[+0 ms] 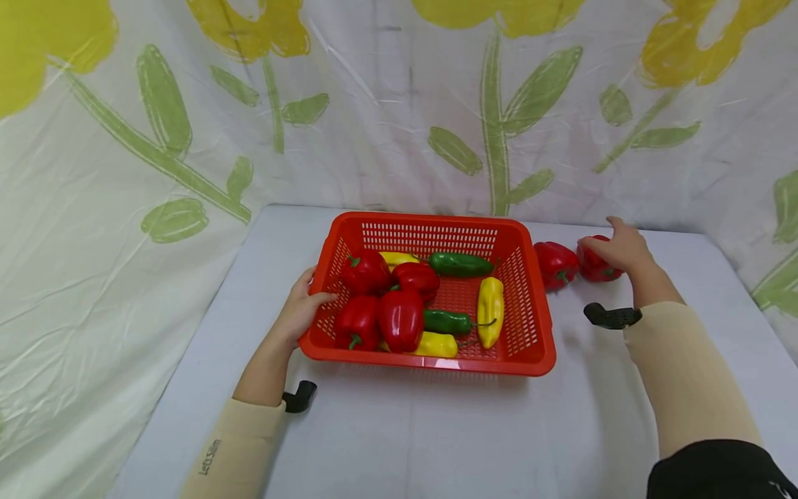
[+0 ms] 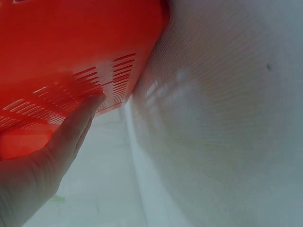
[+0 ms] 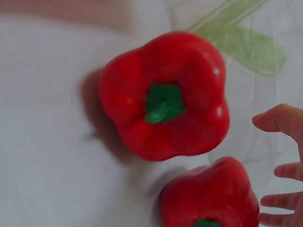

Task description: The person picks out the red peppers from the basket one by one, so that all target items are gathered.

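White tabletop [image 1: 474, 430], left hand [image 1: 298, 310] grips red basket [image 1: 436, 362] (left sleeve [image 1: 240, 440] reads "Let's Slim"), right hand [image 1: 625, 248] fingers apart near a red pepper [image 1: 597, 267]

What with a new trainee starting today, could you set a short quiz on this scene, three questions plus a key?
1. Multiple choice: what does the left hand hold? A) a green pepper; B) the red basket; C) a yellow pepper.
2. True or false: the right hand is inside the red basket.
3. Count: how many red peppers lie on the table outside the red basket?

Key:
1. B, gripped at its left end.
2. False; it is beyond the red basket's right side.
3. Two.
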`<action>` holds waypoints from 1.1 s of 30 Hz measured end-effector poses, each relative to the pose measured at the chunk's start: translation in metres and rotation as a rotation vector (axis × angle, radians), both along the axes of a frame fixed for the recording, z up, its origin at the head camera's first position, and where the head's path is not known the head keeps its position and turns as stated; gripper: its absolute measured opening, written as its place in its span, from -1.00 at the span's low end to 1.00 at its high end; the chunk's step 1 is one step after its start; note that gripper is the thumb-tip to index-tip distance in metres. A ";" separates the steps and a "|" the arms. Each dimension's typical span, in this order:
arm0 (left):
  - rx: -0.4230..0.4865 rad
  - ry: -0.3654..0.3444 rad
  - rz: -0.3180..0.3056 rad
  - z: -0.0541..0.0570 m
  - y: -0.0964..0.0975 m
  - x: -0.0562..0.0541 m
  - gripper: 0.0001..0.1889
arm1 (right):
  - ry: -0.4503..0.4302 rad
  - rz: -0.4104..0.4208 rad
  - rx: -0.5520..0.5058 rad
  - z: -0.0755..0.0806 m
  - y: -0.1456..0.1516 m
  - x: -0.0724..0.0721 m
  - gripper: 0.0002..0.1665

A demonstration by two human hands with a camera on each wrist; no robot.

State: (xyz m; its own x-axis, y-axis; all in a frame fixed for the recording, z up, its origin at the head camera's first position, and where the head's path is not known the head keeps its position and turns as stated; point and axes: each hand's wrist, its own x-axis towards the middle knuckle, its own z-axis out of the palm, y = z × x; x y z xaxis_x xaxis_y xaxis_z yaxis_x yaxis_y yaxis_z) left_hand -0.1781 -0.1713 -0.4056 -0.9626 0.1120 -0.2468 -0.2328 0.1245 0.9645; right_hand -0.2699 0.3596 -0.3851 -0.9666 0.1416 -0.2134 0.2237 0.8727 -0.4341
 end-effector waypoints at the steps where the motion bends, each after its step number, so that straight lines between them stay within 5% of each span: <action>1: 0.001 -0.001 0.000 0.000 0.000 0.000 -0.39 | 0.004 -0.005 -0.014 0.002 -0.001 0.000 0.06; 15: -0.005 -0.006 0.002 0.000 0.000 0.000 -0.39 | 0.011 -0.033 -0.048 0.017 -0.008 0.000 0.02; 23: -0.009 -0.003 0.002 -0.001 0.000 0.000 -0.40 | 0.052 0.036 -0.098 0.031 -0.021 -0.001 0.05; 26: -0.018 0.003 0.005 -0.001 0.000 0.000 -0.41 | 0.035 0.044 -0.252 0.037 -0.029 -0.001 0.04; 33: -0.013 0.007 0.012 0.000 0.002 0.001 -0.41 | -0.023 -0.027 -0.889 0.050 -0.048 0.005 -0.15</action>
